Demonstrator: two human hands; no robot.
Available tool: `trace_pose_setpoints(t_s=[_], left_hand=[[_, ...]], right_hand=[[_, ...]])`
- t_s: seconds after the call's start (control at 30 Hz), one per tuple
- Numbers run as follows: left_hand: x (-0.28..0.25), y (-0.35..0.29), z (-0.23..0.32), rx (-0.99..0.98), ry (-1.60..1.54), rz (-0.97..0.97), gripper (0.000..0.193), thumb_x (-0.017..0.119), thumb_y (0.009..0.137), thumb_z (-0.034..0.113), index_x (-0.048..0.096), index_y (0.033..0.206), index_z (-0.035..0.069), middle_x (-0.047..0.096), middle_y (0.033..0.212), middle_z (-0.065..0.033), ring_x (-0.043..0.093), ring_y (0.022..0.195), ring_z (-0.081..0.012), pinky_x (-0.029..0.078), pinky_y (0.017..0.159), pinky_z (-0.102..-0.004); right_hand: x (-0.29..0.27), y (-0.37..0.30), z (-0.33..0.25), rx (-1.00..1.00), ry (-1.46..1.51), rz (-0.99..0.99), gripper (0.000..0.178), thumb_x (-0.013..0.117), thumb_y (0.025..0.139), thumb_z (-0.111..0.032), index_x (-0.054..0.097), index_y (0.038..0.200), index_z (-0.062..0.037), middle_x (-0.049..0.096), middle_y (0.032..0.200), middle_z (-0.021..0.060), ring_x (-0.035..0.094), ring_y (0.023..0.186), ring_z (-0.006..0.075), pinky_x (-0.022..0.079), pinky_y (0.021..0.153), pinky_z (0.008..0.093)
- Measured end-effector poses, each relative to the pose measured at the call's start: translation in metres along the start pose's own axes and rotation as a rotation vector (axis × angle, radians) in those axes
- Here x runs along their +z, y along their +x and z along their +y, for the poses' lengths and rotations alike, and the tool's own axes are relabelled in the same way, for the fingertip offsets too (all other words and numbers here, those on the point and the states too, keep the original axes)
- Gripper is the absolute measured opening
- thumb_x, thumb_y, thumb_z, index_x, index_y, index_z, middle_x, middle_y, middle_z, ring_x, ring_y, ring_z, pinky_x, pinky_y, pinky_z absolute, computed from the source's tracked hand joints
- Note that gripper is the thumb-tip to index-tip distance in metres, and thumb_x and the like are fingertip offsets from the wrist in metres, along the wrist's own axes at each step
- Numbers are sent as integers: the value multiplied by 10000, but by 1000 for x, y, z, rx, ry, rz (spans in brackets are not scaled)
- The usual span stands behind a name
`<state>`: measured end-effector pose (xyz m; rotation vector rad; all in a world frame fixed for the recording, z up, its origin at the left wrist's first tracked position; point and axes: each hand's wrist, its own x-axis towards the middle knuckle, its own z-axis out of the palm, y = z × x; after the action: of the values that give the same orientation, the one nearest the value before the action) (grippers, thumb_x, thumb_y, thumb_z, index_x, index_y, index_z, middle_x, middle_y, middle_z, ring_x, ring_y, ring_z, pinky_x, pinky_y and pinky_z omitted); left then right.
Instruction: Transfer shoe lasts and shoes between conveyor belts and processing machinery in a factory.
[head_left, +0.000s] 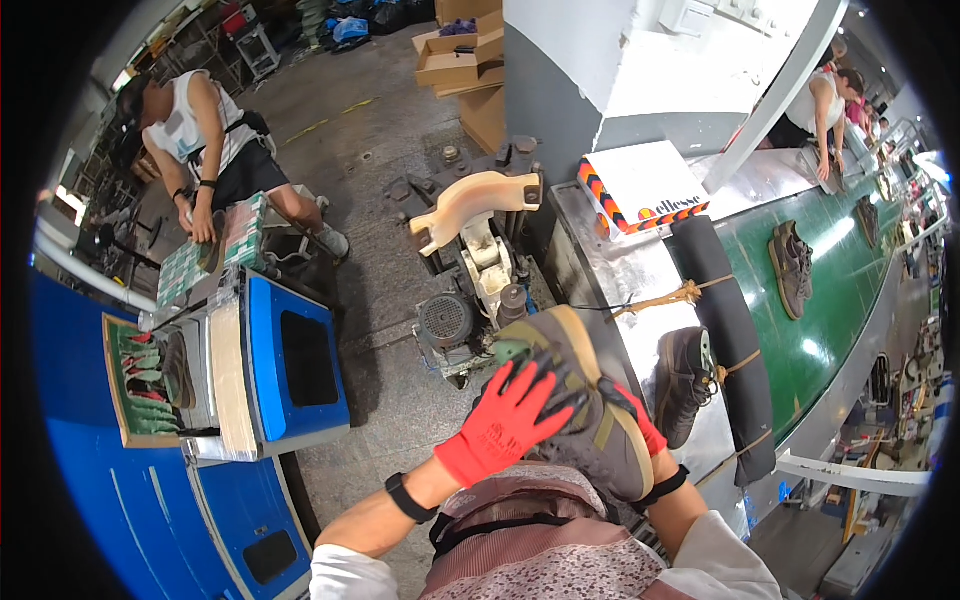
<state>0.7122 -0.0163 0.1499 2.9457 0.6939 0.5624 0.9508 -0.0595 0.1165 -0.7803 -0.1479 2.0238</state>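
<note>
In front of my body I hold a brown-grey shoe (625, 455) with a tan sole, tilted so the sole edge faces right. My left hand (515, 415), in a red glove with dark fingertips, lies across the upper with its fingers curved over it. Round the sole side, my gloved right hand (635, 410) grips the shoe's middle; part of its fingers is hidden. Just beyond the shoe stands a machine with a curved beige pad (475, 205) and a grey motor (446, 320). Right of my right hand, a dark shoe (683, 385) rests on the metal ledge.
Along the ledge runs a dark padded roll (725, 345) tied with cord, beside a green conveyor (735, 250) carrying shoes. A white shoebox (645, 185) sits on the ledge. Blue cabinets (290, 350) stand left. Co-workers (215, 130) work at the far left and far right.
</note>
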Motion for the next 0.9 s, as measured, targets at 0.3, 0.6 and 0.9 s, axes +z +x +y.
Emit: trace_pose_setpoints(t_s=[0.3, 0.6, 0.9], left_hand=[[80, 6, -9, -527, -258, 195, 1074, 817, 638, 226, 255, 1488, -112, 284, 1488, -413, 284, 1399, -567, 271, 1184, -548], [135, 13, -15, -792, -1167, 662, 882, 790, 786, 85, 282, 1502, 6, 492, 1398, -132, 485, 1299, -252, 428, 1068, -373], [152, 11, -38, -716, -2296, 666, 528, 433, 1041, 416, 440, 1477, 118, 522, 1451, -79, 512, 1317, -261, 394, 1128, -435]], right_hand=[[48, 65, -39, -762, -1277, 296, 921, 798, 836, -174, 262, 1562, 6, 462, 1505, 184, 472, 1348, 218, 402, 1096, 352], [91, 69, -46, -952, -2117, 194, 979, 740, 746, -513, 346, 1502, -30, 532, 1145, 237, 613, 1015, 385, 499, 849, 482], [77, 43, -42, -755, -2028, 281, 991, 705, 809, -514, 235, 1573, -93, 496, 1228, 247, 560, 1088, 392, 460, 890, 448]])
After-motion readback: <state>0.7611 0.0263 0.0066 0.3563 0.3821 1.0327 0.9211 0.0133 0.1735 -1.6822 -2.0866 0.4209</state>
